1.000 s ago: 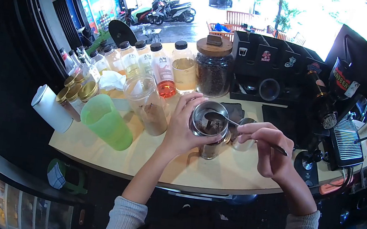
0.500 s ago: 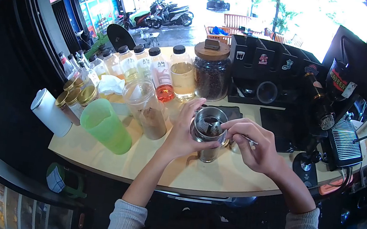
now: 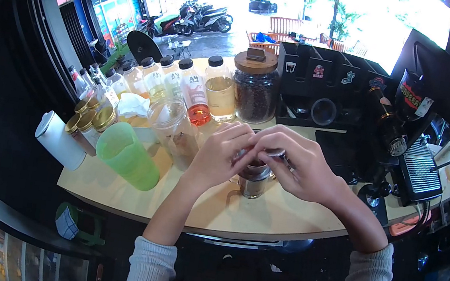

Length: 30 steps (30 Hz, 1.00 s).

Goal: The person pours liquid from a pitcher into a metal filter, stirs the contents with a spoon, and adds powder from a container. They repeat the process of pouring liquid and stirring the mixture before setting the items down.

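A metal cup with dark contents rests on a clear glass near the middle of the wooden counter. Over its rim, my left hand has its fingers bent together, touching the fingers of my right hand. My right hand pinches a small metal spoon, whose bowl or end shows above the cup. The fingers hide most of the cup's opening. Left of my left hand stands a tall clear plastic cup with brown powder in it.
A green tumbler, a white canister and gold-lidded jars stand at the left. Behind are bottles, a wood-lidded jar of beans and a black organizer. A metal drip tray is at the right.
My left hand has left the metal cup's side and come up over its rim to meet my right hand. My right hand has shifted left and up with the spoon. The view has moved slightly.
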Motion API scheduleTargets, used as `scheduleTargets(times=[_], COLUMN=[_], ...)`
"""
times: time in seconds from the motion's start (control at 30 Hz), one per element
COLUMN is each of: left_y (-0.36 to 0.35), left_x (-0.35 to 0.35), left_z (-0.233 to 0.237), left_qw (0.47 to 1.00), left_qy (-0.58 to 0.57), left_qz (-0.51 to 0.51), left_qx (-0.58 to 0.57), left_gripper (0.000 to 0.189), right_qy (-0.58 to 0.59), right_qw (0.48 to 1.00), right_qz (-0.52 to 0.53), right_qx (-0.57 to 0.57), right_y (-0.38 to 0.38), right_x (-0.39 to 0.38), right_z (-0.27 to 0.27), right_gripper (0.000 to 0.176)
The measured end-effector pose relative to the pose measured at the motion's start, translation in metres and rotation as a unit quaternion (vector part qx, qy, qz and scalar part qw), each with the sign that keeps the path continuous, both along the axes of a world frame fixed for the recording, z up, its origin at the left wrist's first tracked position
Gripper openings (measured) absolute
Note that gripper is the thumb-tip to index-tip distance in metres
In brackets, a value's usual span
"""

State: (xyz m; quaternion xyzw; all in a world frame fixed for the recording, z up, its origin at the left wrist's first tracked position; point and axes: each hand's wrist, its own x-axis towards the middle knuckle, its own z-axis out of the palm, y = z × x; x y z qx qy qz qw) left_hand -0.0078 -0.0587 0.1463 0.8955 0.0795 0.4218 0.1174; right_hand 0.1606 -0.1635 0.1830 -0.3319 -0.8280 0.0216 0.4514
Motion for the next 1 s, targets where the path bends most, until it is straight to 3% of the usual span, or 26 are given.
scheduleTargets(times=[0.1, 0.2, 0.37, 0.4, 0.47, 0.6, 0.67, 0.87, 1.0], left_y=[-0.001, 0.006, 0.003, 0.004, 0.004, 0.005, 0.006, 0.003, 0.002], left_x=[0.004, 0.004, 0.000, 0.000, -0.002, -0.005, -0.006, -0.006, -0.005], left_z=[0.005, 0.002, 0.008, 0.008, 0.008, 0.002, 0.001, 0.004, 0.002], left_qw=[1.000, 0.998, 0.990, 0.989, 0.988, 0.982, 0.982, 0.982, 0.980], left_qy=[-0.008, -0.042, -0.110, -0.120, -0.119, -0.107, -0.101, -0.097, -0.105], left_qz=[0.021, 0.045, 0.066, 0.065, 0.074, 0.103, 0.108, 0.118, 0.123], left_qx=[0.007, 0.015, -0.057, -0.057, -0.071, -0.118, -0.118, -0.115, -0.116], left_gripper=[0.015, 0.013, 0.015, 0.016, 0.017, 0.017, 0.017, 0.018, 0.018], right_qy=[0.043, 0.130, -0.066, -0.066, -0.004, 0.113, 0.277, 0.335, 0.325], right_qw=[0.998, 0.964, 0.918, 0.919, 0.856, 0.864, 0.867, 0.871, 0.893], right_qz=[-0.023, -0.160, -0.317, -0.317, -0.321, -0.267, -0.138, -0.128, -0.127], right_qx=[-0.027, -0.169, -0.227, -0.226, -0.405, -0.411, -0.391, -0.335, -0.282], right_y=[-0.006, -0.015, -0.005, -0.009, -0.013, -0.021, -0.023, -0.018, -0.014], right_x=[0.003, 0.031, 0.130, 0.132, 0.133, 0.133, 0.132, 0.137, 0.133], right_z=[0.007, -0.002, -0.116, -0.118, -0.122, -0.146, -0.156, -0.143, -0.100], right_gripper=[0.024, 0.030, 0.026, 0.026, 0.021, 0.017, 0.018, 0.018, 0.018])
